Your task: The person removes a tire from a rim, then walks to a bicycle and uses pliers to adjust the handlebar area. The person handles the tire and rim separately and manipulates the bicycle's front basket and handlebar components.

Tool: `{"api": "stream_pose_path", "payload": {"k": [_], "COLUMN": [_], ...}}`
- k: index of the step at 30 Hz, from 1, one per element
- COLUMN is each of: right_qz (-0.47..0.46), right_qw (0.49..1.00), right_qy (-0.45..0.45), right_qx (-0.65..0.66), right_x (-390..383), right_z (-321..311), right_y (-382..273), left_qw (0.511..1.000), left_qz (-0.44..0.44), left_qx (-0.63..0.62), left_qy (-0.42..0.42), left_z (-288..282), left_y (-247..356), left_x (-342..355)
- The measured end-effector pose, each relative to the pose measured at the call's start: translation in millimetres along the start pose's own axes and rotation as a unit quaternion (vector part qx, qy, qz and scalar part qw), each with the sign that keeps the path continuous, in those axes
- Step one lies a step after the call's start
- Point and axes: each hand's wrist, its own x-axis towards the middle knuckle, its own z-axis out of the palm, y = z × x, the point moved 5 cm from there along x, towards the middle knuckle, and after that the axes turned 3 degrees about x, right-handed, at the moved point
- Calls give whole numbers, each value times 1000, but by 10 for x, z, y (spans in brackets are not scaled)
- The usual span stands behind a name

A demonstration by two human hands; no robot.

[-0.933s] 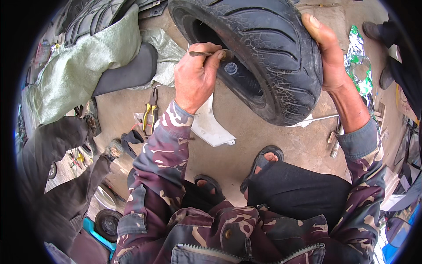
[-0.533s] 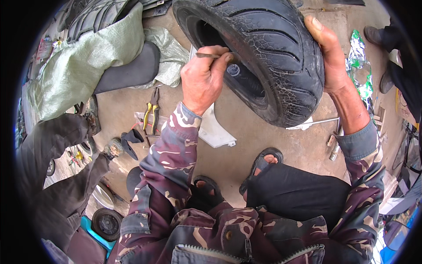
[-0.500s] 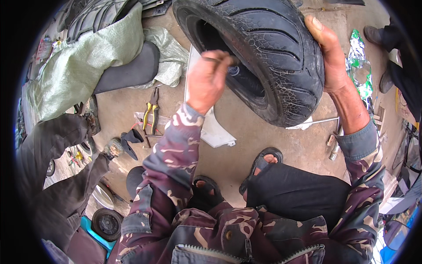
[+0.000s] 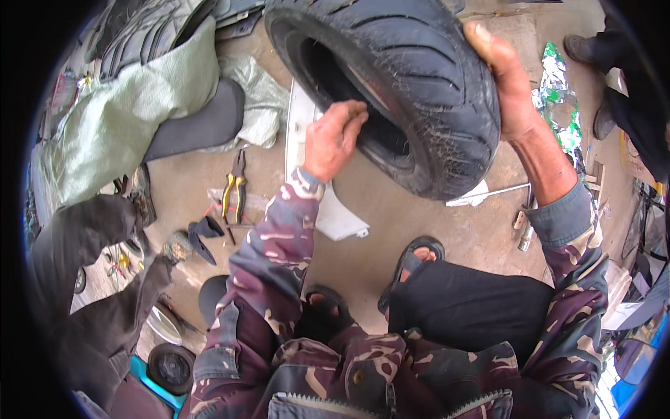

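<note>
A worn black tyre [image 4: 447, 98] with a cracked tread fills the top middle, tilted with its hollow inside facing left. My right hand [image 4: 513, 91] grips it around the tread on the right, thumb on top. My left hand [image 4: 333, 143] is pinched at the tyre's opening, fingertips over the dark inside; I cannot make out what they hold. A white plastic panel [image 4: 342, 216] lies on the floor beneath my left arm, with yellow-and-black pliers [image 4: 237, 192] to its left.
A pale woven sack [image 4: 112, 126] and dark padded piece [image 4: 199, 122] lie at upper left. Another person's legs [image 4: 87, 237] are at left, a further person's shoe [image 4: 604, 115] at right. Crumpled foil [image 4: 565, 112], a metal rod [image 4: 499, 192] and a small wheel [image 4: 169, 366] are around me.
My left hand has moved down and right along the opening; the thin stick seen in its fingers earlier no longer shows. The tyre and my right hand have shifted slightly left.
</note>
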Motion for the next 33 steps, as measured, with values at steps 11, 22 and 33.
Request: {"api": "stream_pose_path", "payload": {"k": [11,22,33], "right_qz": [-20,23,25], "right_qw": [999,999,998], "right_qy": [16,-28,-43], "right_qx": [26,6,44], "right_x": [-13,-27,-64], "right_z": [58,74,179], "right_y": [-74,1,-20], "left_qw": [998,990,993], "left_qz": [-28,-129,-76], "left_qx": [-14,-40,4], "left_qy": [-48,-30,-89], "left_z": [23,25,-25], "left_y": [17,-176,-28], "left_x": [-24,-19,-27]}}
